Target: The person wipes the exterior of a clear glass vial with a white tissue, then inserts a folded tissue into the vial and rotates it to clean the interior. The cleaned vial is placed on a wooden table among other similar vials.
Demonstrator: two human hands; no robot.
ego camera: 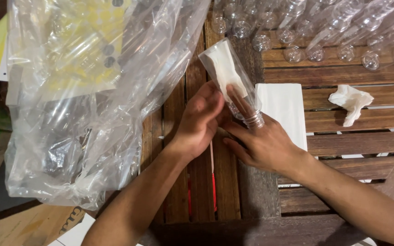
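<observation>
Lying tilted at the centre of the view, a clear plastic bottle is held between both hands above the slatted wooden desk, its threaded neck pointing toward five o'clock and its base toward eleven o'clock. White tissue is seen stuffed inside it. The left hand is cupped against the bottle's side from seven o'clock, fingers curled loosely round the wall. The right hand is placed at the neck, from four o'clock; its fingers are partly closed about the mouth, though whether a finger is pushed inside cannot be told.

Just behind the right hand, at three o'clock, a flat white rectangular sheet is laid on the slats. Farther toward three o'clock a crumpled white tissue is left lying apart. Along the twelve to two o'clock edge, rows of empty clear bottles are laid on their sides. At nine to eleven o'clock a large clear plastic bag is spread, with yellow flat packaging showing through it. Brown cardboard is seen at seven o'clock.
</observation>
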